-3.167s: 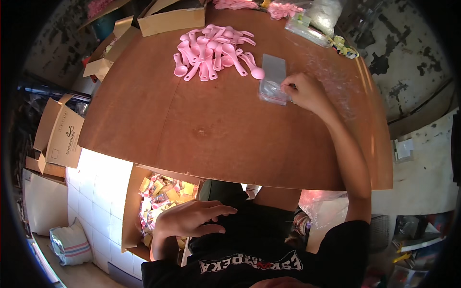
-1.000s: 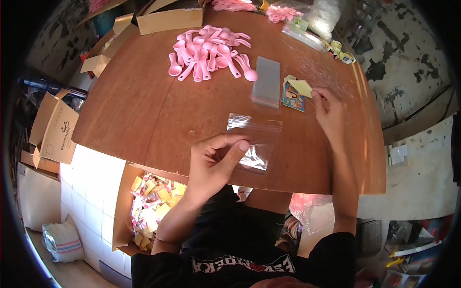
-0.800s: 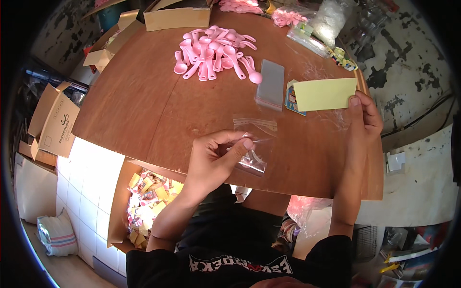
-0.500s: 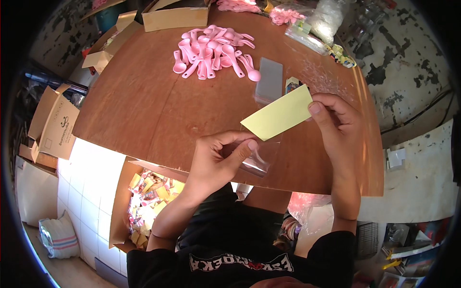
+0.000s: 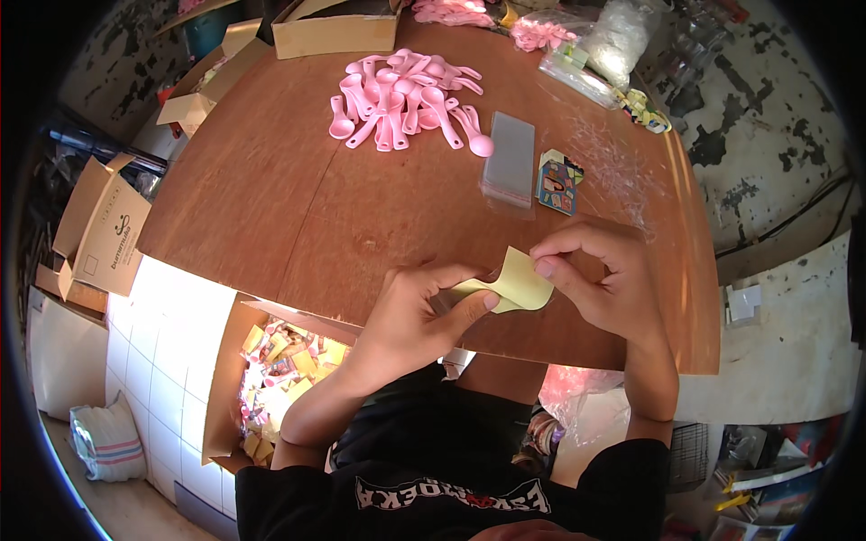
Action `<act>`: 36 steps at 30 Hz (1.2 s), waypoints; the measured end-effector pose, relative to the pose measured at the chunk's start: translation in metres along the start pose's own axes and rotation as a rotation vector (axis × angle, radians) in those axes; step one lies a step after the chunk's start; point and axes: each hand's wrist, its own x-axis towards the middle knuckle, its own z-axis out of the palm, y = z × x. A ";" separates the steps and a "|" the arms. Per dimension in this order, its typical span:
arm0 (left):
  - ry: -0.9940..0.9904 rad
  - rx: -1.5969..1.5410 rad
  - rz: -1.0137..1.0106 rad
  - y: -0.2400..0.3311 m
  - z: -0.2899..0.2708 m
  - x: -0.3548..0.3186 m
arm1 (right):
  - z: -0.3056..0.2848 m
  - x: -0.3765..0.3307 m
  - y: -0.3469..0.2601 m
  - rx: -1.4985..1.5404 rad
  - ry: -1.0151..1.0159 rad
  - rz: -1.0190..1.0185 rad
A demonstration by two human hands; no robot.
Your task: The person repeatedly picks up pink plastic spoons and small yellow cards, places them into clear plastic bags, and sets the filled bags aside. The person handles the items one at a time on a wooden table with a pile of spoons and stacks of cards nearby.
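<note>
A pale yellow card (image 5: 525,281), bent into a curve, is held between both my hands above the near edge of the table. My left hand (image 5: 415,316) is closed on its left end, the thumb pressing on top; a bit of clear plastic shows by these fingers, mostly hidden. The thumb and forefinger of my right hand (image 5: 609,284) pinch at the card's upper right edge. Beyond the hands lie a stack of clear plastic sleeves (image 5: 511,160) and a small pile of colourful printed cards (image 5: 558,182). Farther off is a heap of pink measuring spoons (image 5: 397,101).
The brown wooden table (image 5: 262,189) spans the middle. Below its left front edge, an open carton (image 5: 225,388) holds packed pieces. Another cardboard box (image 5: 334,34) stands at the far edge. Clear plastic bags (image 5: 622,41) and pink items (image 5: 541,34) lie at the far right.
The card has come down toward me and left hand, going from flat to bent. My right hand has moved lower with it, uncovering the printed cards.
</note>
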 end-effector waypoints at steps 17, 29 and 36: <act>0.058 -0.353 -0.046 0.002 0.004 0.004 | 0.019 -0.004 -0.008 -0.126 -0.026 -0.043; 0.224 -0.154 0.195 0.007 0.010 -0.001 | 0.011 0.005 -0.024 -0.022 -0.318 0.111; 0.207 -0.028 0.294 0.013 -0.012 -0.007 | 0.025 0.033 -0.022 -0.141 -0.533 0.124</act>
